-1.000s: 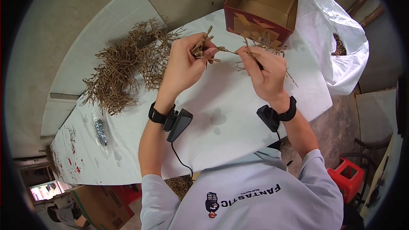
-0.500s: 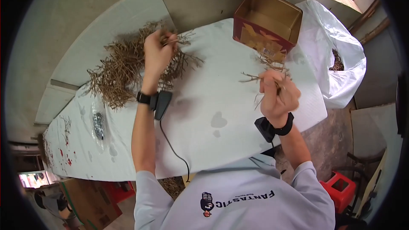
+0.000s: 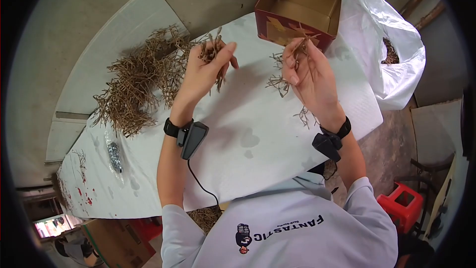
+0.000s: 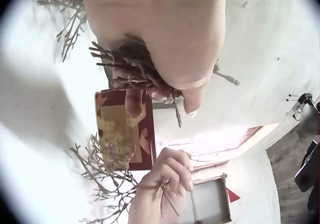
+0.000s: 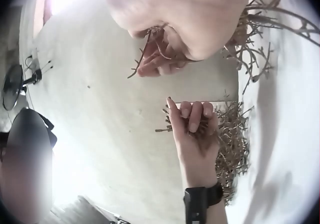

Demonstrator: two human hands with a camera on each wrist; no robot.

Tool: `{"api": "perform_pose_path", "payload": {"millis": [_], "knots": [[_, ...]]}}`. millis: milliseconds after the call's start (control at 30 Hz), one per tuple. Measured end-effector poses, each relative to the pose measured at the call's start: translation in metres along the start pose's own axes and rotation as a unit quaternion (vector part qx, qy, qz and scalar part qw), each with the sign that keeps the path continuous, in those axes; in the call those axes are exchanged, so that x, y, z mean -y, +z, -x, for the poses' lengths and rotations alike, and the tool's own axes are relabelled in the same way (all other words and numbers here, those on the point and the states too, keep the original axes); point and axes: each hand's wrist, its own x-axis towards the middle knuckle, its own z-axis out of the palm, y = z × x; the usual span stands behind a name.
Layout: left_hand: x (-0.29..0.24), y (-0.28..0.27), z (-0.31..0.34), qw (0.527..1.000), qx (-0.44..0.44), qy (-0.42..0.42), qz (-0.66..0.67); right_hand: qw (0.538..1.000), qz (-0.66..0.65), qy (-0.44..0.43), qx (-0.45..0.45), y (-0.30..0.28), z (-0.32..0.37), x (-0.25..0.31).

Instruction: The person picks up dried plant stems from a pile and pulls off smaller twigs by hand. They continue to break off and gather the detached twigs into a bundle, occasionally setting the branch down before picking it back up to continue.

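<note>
In the head view my left hand (image 3: 201,74) grips a bundle of short, knobbly dried twigs (image 3: 212,52), whose ends stick out past the fingers. The left wrist view shows this bundle (image 4: 132,66) tucked between palm and fingers. To the right, my right hand (image 3: 320,84) holds a thin, forked dried twig (image 5: 145,54) in its curled fingers, palm turned up. Loose branched twigs (image 3: 277,83) lie on the white-covered table (image 3: 258,114) beside and under the right hand. A large tangled pile of dried twigs (image 3: 134,84) spreads left of the left hand.
An open red and gold tin (image 3: 297,17) stands behind the hands against the wall. A white plastic bag (image 3: 404,69) with dark twiggy stuff hangs at the right table edge. At left lies a clear packet (image 3: 115,156). A red stool (image 3: 400,206) is on the floor.
My left hand went out over the twig pile and came back right with its bundle. The right hand dropped toward the table's front edge, then rose close to the tin, palm turning up.
</note>
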Motion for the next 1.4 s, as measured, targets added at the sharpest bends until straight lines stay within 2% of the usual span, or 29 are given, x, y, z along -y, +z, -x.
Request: {"api": "perform_pose_path", "payload": {"millis": [167, 200, 267, 300, 400, 467, 567, 600, 700, 733, 800, 867, 933, 967, 1000, 1033, 1100, 1133, 1233, 1400], "knots": [[-0.011, 0.034, 0.015, 0.998, 0.031, -0.045, -0.001, 0.986, -0.160, 0.045, 0.012, 0.003, 0.001, 0.005], [-0.012, 0.038, 0.016, 0.996, 0.073, -0.031, -0.048, 0.986, -0.160, 0.045, 0.010, 0.001, 0.001, 0.005], [-0.012, 0.045, 0.018, 0.978, 0.154, -0.002, -0.143, 0.968, -0.234, 0.053, 0.066, -0.005, 0.000, 0.007], [-0.011, 0.050, 0.020, 0.978, 0.155, -0.003, -0.142, 0.956, -0.271, 0.056, 0.095, -0.007, -0.001, 0.009], [-0.004, 0.063, 0.028, 0.960, 0.195, 0.060, -0.190, 0.958, -0.270, 0.032, 0.090, -0.010, -0.003, 0.014], [0.001, 0.064, 0.028, 0.956, 0.194, 0.054, -0.214, 0.959, -0.268, 0.021, 0.087, -0.012, -0.004, 0.016], [0.002, 0.063, 0.026, 0.945, 0.190, 0.043, -0.261, 0.985, -0.157, -0.025, 0.061, -0.017, -0.005, 0.017], [0.000, 0.060, 0.025, 0.953, 0.189, 0.049, -0.232, 0.985, -0.157, -0.026, 0.061, -0.017, -0.005, 0.017], [-0.005, 0.053, 0.023, 0.965, 0.186, 0.061, -0.174, 0.997, -0.027, -0.066, -0.004, -0.017, -0.006, 0.018], [-0.003, 0.052, 0.023, 0.972, 0.169, 0.065, -0.149, 0.997, -0.027, -0.067, -0.004, -0.017, -0.006, 0.018], [-0.001, 0.050, 0.022, 0.983, 0.135, 0.073, -0.098, 0.992, 0.061, -0.108, 0.025, -0.021, -0.008, 0.016], [-0.006, 0.047, 0.022, 0.985, 0.144, 0.047, -0.087, 0.986, 0.103, -0.127, 0.040, -0.018, -0.008, 0.015], [-0.012, 0.043, 0.022, 0.985, 0.163, -0.007, -0.065, 0.954, 0.241, -0.176, 0.009, -0.009, -0.006, 0.014], [-0.012, 0.040, 0.022, 0.985, 0.162, -0.007, -0.066, 0.930, 0.308, -0.199, -0.007, -0.004, -0.004, 0.015], [-0.012, 0.038, 0.021, 0.985, 0.160, -0.004, -0.067, 0.930, 0.308, -0.199, -0.006, 0.001, 0.000, 0.021], [-0.012, 0.035, 0.021, 0.985, 0.158, -0.002, -0.069, 0.887, 0.423, -0.183, 0.022, 0.008, 0.007, 0.033], [-0.013, 0.029, 0.022, 0.986, 0.155, -0.002, -0.070, 0.759, 0.631, -0.142, 0.077, 0.016, 0.016, 0.048], [-0.015, 0.028, 0.022, 0.987, 0.151, -0.007, -0.056, 0.759, 0.631, -0.141, 0.077, 0.014, 0.016, 0.048], [-0.019, 0.023, 0.020, 0.989, 0.143, -0.014, -0.027, 0.721, 0.682, -0.075, 0.097, 0.006, 0.015, 0.042], [-0.018, 0.019, 0.019, 0.981, 0.179, -0.058, -0.042, 0.754, 0.647, -0.047, 0.105, -0.011, 0.008, 0.021]]}}
